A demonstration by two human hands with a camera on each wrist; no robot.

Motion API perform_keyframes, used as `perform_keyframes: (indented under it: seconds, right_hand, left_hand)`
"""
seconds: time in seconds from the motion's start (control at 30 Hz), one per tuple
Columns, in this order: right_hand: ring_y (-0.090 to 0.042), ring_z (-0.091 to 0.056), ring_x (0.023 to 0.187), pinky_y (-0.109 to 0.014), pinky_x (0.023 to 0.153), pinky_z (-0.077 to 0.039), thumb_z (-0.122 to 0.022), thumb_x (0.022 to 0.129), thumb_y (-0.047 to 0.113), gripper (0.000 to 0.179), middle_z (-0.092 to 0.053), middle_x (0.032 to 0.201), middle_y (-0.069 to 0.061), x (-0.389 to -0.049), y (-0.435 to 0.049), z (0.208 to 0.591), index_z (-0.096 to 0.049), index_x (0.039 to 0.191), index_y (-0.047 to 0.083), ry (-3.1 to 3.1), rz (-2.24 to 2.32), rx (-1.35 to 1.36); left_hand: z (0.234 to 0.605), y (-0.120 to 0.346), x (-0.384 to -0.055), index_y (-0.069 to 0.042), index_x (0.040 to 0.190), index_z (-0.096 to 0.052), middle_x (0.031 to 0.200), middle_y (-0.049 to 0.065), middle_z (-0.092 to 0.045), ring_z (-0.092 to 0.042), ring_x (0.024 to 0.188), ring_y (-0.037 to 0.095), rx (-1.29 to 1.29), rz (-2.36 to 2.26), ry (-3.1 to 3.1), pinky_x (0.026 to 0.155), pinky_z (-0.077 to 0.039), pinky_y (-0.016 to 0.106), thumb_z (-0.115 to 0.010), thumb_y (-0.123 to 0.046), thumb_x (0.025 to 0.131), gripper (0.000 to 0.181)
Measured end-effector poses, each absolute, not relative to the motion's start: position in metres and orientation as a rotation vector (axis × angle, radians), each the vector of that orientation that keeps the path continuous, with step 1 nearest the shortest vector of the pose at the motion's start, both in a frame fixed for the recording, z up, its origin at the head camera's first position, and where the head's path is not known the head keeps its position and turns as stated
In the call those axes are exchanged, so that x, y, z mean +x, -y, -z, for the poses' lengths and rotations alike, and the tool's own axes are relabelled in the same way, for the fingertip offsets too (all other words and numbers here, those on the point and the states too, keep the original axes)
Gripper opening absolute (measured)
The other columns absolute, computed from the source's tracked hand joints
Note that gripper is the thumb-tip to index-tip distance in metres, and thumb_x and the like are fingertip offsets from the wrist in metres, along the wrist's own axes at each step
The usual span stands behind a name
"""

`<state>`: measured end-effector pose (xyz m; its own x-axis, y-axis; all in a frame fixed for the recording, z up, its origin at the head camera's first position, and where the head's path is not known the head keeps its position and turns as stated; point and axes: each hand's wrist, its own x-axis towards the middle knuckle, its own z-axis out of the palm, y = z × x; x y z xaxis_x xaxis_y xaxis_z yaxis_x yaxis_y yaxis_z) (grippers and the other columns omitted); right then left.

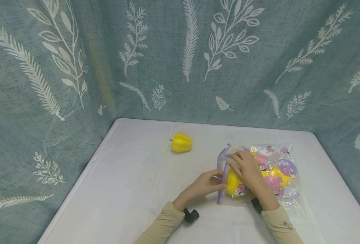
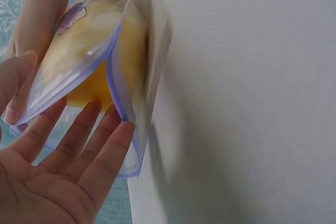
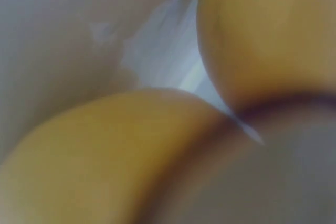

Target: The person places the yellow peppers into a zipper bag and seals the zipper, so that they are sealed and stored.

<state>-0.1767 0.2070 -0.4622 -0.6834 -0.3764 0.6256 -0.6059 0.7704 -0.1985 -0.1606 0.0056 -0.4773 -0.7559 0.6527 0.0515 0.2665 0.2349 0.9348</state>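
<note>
A clear zip bag (image 1: pixel 286 166) printed with pink and purple cartoon figures lies on the right of the table, its purple-edged mouth facing left and gaping. Rounded yellow items (image 1: pixel 233 183) fill it; the print partly covers them. At the mouth, my left hand (image 1: pixel 204 184) has its fingers spread against the lower purple lip (image 2: pixel 122 100), thumb apart. My right hand (image 1: pixel 249 168) lies over the top of the bag, pinching the upper lip near the far end of the mouth. Blurred yellow shapes (image 3: pixel 105 150) fill much of the right wrist view.
A yellow bell pepper (image 1: pixel 181 142) sits toward the back of the white table (image 1: pixel 122 176), its stem pointing left. Black wrist devices (image 1: pixel 191 216) are worn near both cuffs. Blue-green curtains (image 1: pixel 174 95) with white leaf patterns surround the back and sides.
</note>
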Motion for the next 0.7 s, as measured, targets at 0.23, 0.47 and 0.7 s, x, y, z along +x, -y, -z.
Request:
perform_keyframes:
  seconds: [0.23, 0.47, 0.7]
  right_hand:
    - [-0.022, -0.054, 0.083, -0.035, 0.068, -0.045, -0.059, 0.090, 0.026, 0.023, -0.057, 0.093, -0.005, -0.177, -0.207, 0.462, -0.065, 0.109, 0.014, 2.406, -0.527, 0.721]
    - [-0.022, -0.054, 0.083, -0.034, 0.067, -0.045, -0.058, 0.090, 0.027, 0.024, -0.057, 0.093, -0.004, -0.177, -0.208, 0.462, -0.064, 0.109, 0.014, 2.408, -0.521, 0.720]
    - [-0.021, -0.054, 0.084, -0.033, 0.067, -0.044, -0.058, 0.091, 0.027, 0.024, -0.057, 0.093, -0.004, -0.177, -0.208, 0.463, -0.064, 0.109, 0.014, 2.415, -0.517, 0.717]
  left_hand:
    - [0.466, -0.005, -0.155, 0.002, 0.117, -0.055, 0.117, 0.017, -0.060, -0.061, 0.105, 0.031, 0.877, -1.525, -2.137, 0.085, -0.051, 0.019, -0.065, -0.013, 0.087, 0.035]
    - [0.474, -0.008, -0.158, 0.000, 0.116, -0.056, 0.116, 0.014, -0.060, -0.061, 0.103, 0.027, 0.868, -1.508, -2.158, 0.083, -0.051, 0.018, -0.066, -0.014, 0.086, 0.035]
    - [0.478, -0.009, -0.159, -0.002, 0.116, -0.056, 0.115, 0.012, -0.061, -0.061, 0.101, 0.022, 0.878, -1.474, -2.187, 0.080, -0.050, 0.016, -0.067, -0.019, 0.086, 0.037]
